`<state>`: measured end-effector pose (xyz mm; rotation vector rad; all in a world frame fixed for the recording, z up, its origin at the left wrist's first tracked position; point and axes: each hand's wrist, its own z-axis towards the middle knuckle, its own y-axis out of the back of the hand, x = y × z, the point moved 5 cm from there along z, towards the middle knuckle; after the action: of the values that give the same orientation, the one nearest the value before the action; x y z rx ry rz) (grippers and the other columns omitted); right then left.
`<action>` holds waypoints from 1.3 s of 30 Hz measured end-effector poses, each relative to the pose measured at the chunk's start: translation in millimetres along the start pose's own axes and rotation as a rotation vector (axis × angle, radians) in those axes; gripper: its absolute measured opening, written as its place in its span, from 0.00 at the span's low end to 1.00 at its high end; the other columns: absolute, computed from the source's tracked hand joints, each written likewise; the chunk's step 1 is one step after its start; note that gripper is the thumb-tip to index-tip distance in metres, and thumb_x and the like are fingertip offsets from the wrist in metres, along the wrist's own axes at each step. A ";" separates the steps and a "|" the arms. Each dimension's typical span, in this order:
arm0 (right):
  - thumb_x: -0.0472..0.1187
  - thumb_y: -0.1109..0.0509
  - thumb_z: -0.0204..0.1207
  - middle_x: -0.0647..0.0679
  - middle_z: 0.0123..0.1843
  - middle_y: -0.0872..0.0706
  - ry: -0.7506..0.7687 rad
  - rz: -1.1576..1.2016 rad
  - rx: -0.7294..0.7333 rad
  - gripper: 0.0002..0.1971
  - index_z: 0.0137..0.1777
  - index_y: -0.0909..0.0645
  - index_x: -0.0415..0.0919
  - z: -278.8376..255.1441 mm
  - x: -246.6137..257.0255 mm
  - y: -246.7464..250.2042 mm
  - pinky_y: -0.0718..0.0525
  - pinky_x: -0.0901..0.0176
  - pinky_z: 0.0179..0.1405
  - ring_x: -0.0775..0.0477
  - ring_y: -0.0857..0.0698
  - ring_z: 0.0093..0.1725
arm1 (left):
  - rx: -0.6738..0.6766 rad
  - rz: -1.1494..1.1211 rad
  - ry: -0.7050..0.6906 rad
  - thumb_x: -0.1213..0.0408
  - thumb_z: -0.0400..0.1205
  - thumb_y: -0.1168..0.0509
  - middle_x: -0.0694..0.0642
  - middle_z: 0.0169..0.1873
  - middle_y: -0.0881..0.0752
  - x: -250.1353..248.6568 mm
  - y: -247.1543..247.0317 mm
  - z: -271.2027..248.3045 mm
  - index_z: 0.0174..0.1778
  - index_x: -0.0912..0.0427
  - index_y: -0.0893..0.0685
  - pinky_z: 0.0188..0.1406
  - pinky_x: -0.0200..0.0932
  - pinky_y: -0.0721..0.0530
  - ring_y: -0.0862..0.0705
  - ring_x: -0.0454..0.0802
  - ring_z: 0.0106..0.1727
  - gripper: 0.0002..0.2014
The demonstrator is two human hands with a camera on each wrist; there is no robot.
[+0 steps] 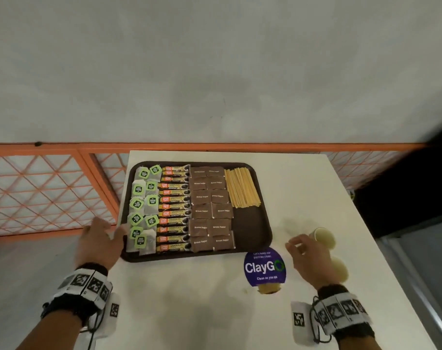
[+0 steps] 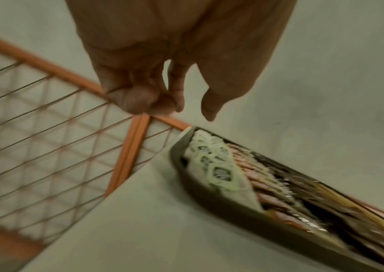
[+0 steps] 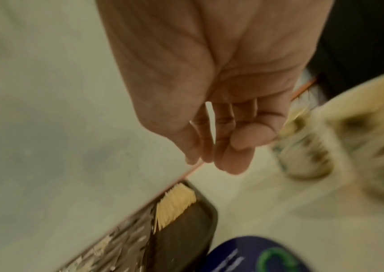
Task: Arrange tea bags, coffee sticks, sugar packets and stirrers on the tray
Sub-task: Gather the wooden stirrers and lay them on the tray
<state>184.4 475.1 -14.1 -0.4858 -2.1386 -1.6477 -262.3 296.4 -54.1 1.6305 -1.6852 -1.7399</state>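
tray (image 1: 252, 223) loaded: tea bags (image 1: 144, 210), coffee sticks (image 1: 174, 208), sugar packets (image 1: 211, 210), stirrers (image 1: 241, 188). left hand (image 1: 101, 245) near its left edge, right hand (image 1: 310, 256) right of it; both loosely curled, empty.

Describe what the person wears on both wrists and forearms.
Both forearms are bare, with no sleeves. Each wrist has a black knitted wristband and, behind it, a ring of white tiles printed with black square marker codes. A white block with one more code hangs beneath each wrist, and thin black cables loop around it.

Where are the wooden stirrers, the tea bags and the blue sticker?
wooden stirrers (image 1: 242, 188), head view, middle of the bundle.
tea bags (image 1: 144, 210), head view, middle of the column.
blue sticker (image 1: 264, 267), head view, its white lettering.
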 end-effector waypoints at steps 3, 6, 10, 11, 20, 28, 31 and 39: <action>0.44 0.28 0.79 0.58 0.29 0.15 -0.004 -0.005 -0.158 0.10 0.36 0.20 0.53 -48.2 -29.4 44.3 0.26 0.65 0.32 0.59 0.17 0.31 | -0.053 -0.076 -0.269 0.56 0.82 0.33 0.61 0.44 0.17 -54.8 -0.1 -35.4 0.50 0.58 0.21 0.42 0.49 0.20 0.17 0.59 0.44 0.09; 0.49 0.23 0.75 0.54 0.38 0.15 -0.102 0.027 -0.308 0.07 0.44 0.19 0.52 -63.0 -69.5 70.7 0.23 0.59 0.36 0.52 0.16 0.37 | 0.081 -0.114 -0.505 0.59 0.82 0.32 0.46 0.29 0.20 -121.2 -31.6 -79.0 0.41 0.55 0.18 0.30 0.35 0.30 0.22 0.40 0.31 0.06; 0.63 0.17 0.60 0.48 0.66 0.28 -0.227 -0.029 -0.074 0.43 0.73 0.32 0.51 -37.3 -123.0 50.1 0.21 0.46 0.53 0.42 0.18 0.59 | 0.342 -0.119 -0.621 0.55 0.84 0.35 0.44 0.32 0.18 -192.8 -100.0 -137.5 0.44 0.50 0.18 0.32 0.28 0.30 0.20 0.36 0.35 0.05; 0.64 0.17 0.57 0.50 0.68 0.28 -0.195 -0.014 -0.030 0.47 0.74 0.33 0.52 -28.0 -129.2 41.1 0.20 0.47 0.55 0.45 0.20 0.62 | 0.384 -0.120 -0.628 0.54 0.84 0.35 0.43 0.33 0.17 -207.4 -117.3 -150.2 0.45 0.49 0.18 0.33 0.26 0.29 0.19 0.36 0.36 0.05; 0.47 0.10 0.48 0.59 0.44 0.17 0.080 0.177 -0.106 0.31 0.51 0.22 0.54 -3.5 -156.6 45.7 0.25 0.65 0.40 0.51 0.16 0.42 | 0.569 -0.138 -0.537 0.55 0.75 0.25 0.47 0.66 0.22 -301.0 -261.8 -212.8 0.73 0.45 0.32 0.64 0.41 0.21 0.21 0.44 0.64 0.32; 0.42 0.08 0.38 0.43 0.45 0.12 0.023 0.178 -0.138 0.37 0.51 0.19 0.40 54.7 -198.6 99.2 0.21 0.53 0.43 0.37 0.14 0.42 | 0.539 -0.199 -0.457 0.45 0.68 0.23 0.41 0.60 0.21 -325.6 -327.1 -219.7 0.64 0.41 0.30 0.63 0.44 0.20 0.21 0.44 0.60 0.32; 0.43 0.09 0.47 0.49 0.49 0.14 0.063 0.159 -0.090 0.36 0.56 0.22 0.46 86.7 -169.6 112.4 0.21 0.54 0.45 0.41 0.15 0.45 | 0.477 -0.231 -0.471 0.41 0.66 0.26 0.40 0.54 0.17 -328.4 -318.8 -208.0 0.59 0.41 0.28 0.56 0.41 0.18 0.19 0.42 0.54 0.28; 0.48 0.15 0.61 0.59 0.51 0.16 0.451 0.126 0.271 0.29 0.57 0.27 0.56 202.5 -41.8 56.4 0.23 0.70 0.42 0.56 0.17 0.48 | 0.199 -0.194 -0.445 0.38 0.64 0.27 0.40 0.50 0.20 -322.9 -268.5 -146.6 0.58 0.40 0.28 0.58 0.45 0.21 0.20 0.45 0.53 0.28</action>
<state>228.6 683.7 -34.6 -0.1438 -1.9050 -1.2311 104.5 547.9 -58.1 1.6192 -2.0021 -2.2253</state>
